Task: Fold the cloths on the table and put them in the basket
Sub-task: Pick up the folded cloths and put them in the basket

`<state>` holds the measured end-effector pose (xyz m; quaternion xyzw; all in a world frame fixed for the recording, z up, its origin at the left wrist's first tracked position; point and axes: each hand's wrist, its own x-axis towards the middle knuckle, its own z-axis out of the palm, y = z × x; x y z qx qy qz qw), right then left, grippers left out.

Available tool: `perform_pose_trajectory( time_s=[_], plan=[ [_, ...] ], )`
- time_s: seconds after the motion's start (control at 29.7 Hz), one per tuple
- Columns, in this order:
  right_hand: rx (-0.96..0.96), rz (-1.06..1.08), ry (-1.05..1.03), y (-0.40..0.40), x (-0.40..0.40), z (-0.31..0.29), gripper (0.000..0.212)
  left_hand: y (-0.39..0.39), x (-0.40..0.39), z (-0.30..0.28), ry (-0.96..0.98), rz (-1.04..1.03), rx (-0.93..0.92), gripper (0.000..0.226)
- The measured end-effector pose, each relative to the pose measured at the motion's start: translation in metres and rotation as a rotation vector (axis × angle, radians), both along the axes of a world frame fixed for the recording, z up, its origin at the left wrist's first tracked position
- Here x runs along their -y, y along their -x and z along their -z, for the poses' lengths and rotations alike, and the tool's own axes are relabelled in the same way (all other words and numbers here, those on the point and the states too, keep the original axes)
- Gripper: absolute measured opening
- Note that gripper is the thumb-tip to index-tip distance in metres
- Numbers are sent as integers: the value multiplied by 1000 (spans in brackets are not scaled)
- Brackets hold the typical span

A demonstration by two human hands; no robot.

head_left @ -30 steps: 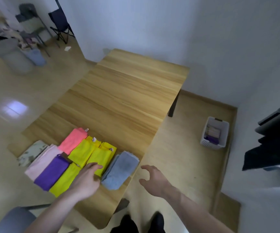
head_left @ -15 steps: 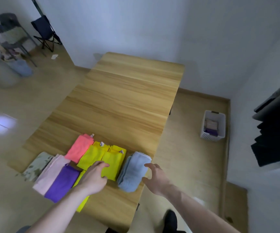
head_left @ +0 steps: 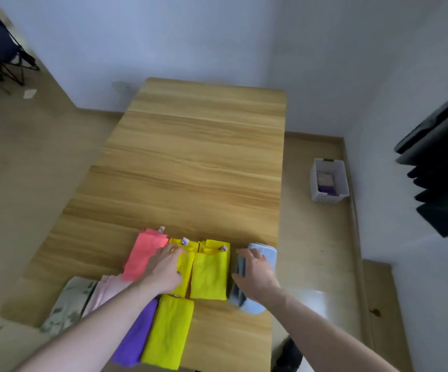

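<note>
Head view: folded cloths lined up at near end of table point(head_left: 204, 157), folding looks done, so likely gathering step before basket. Left hand point(head_left: 165, 269) laid flat w/ fingers spread over a yellow cloth point(head_left: 183, 264), beside coral cloth point(head_left: 143, 255). Right hand point(head_left: 255, 272) curled onto grey-blue cloth point(head_left: 264, 255) at table's right edge, grip looks like a hold but thumb side hidden. Second yellow cloth point(head_left: 209, 272) between hands. Basket point(head_left: 329, 197) on floor, well apart to right, already holding some cloths. Next prob: stack or scoop several cloths, lift w/o unfolding, carry over to basket.
</note>
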<state>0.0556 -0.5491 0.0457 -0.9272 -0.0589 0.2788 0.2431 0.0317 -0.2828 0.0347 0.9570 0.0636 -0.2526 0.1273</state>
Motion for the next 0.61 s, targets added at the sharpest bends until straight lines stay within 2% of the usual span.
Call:
perform_pose_trajectory(
  time_s=[0.17, 0.3, 0.47, 0.54, 0.61],
  plan=[
    [2, -83, 56, -24, -48, 17, 84, -24, -32, 24, -204, 185, -34, 81],
    [-97, -137, 140, -34, -71, 38, 99, -48, -34, 39, -241, 293, -65, 92],
    [-118, -174, 251, -42, -86, 68, 105, -64, -35, 63, -301, 375, -50, 102],
    [-84, -147, 280, -41, -90, 78, 106, -67, -37, 69, -315, 372, -32, 99],
    [-55, -117, 305, -39, -91, 82, 103, -68, -35, 67, -349, 389, -32, 85]
  ],
)
